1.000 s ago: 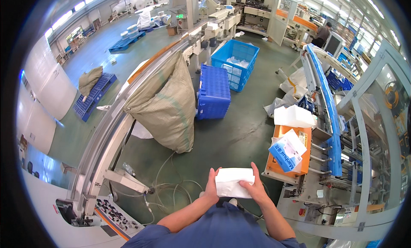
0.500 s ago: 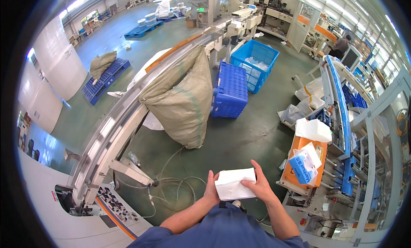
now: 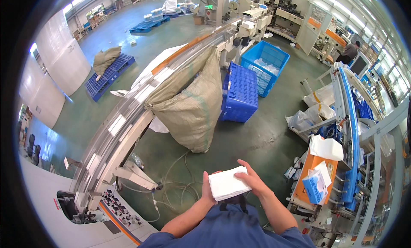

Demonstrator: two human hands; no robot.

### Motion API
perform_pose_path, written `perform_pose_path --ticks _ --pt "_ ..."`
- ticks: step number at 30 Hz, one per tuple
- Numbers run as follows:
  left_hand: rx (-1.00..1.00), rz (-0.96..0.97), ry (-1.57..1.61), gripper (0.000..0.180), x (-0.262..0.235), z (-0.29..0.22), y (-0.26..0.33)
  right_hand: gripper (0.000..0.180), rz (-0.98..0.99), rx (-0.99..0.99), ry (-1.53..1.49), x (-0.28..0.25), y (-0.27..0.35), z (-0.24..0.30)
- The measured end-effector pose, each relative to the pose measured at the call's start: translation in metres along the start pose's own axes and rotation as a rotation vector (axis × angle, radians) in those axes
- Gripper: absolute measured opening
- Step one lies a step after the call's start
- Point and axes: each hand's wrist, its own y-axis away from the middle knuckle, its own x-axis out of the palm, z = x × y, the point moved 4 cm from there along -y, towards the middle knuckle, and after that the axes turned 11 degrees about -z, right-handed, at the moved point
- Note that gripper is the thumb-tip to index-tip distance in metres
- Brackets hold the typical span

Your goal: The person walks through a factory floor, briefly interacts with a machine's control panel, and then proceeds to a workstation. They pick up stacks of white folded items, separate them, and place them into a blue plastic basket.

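Observation:
A stack of white folded tissues [image 3: 227, 184] is held in front of my body, its broad top face turned up toward me. My left hand [image 3: 207, 189] grips its left end, the thumb along the edge. At the right end, my right hand [image 3: 253, 179] clasps it with the thumb lying on the top face. The fingers beneath the stack are mostly hidden.
A conveyor [image 3: 112, 119] curves along my left, with a big woven sack [image 3: 188, 106] against it. Beyond stand a blue crate [image 3: 240, 94] and a light-blue basket [image 3: 265, 68]. At right, an orange surface [image 3: 303, 179] bears a tissue pack [image 3: 314, 187]. Hoses [image 3: 180, 190] lie on the floor.
Both hands have shifted slightly left with the tissue stack and tilted it, so more of its top face and layered front edge shows. The whole view has turned a little.

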Motion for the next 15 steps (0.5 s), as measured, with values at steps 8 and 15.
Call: perform_pose_path --ticks 8,15 --pt "0.238 -0.059 -0.08 0.076 0.048 -0.062 -0.06 0.065 0.156 0.033 -0.109 -0.005 -0.122 0.046" --pt "0.509 -0.235 -0.076 0.059 0.096 -0.083 -0.102 0.061 0.205 0.055 -0.184 -0.014 -0.194 0.096"
